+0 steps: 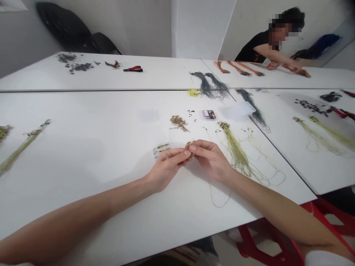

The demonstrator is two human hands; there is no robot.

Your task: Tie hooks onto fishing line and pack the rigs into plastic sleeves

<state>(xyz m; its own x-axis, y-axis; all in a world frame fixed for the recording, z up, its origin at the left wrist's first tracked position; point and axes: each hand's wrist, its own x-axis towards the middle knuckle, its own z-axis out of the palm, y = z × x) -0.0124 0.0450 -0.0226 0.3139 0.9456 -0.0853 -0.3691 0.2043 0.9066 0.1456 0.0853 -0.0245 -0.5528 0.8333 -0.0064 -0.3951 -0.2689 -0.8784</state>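
Red-handled pliers (133,68) lie on the far worktop (161,79); a co-worker (266,48) leans over orange cords (238,68); a black chair (74,31) stands behind.

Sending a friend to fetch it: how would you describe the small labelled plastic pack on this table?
On the white table, look past the left hand and right hand. The small clear plastic pack lies there beside a scatter of tiny black pieces. Its dark label sets it apart from the plain clear plastic nearby.

No legible text is showing anywhere in view. At upper centre of the table, a small clear packet (208,114) is carrying a dark-and-red printed card, but its markings are reading as too small and blurred to make out.
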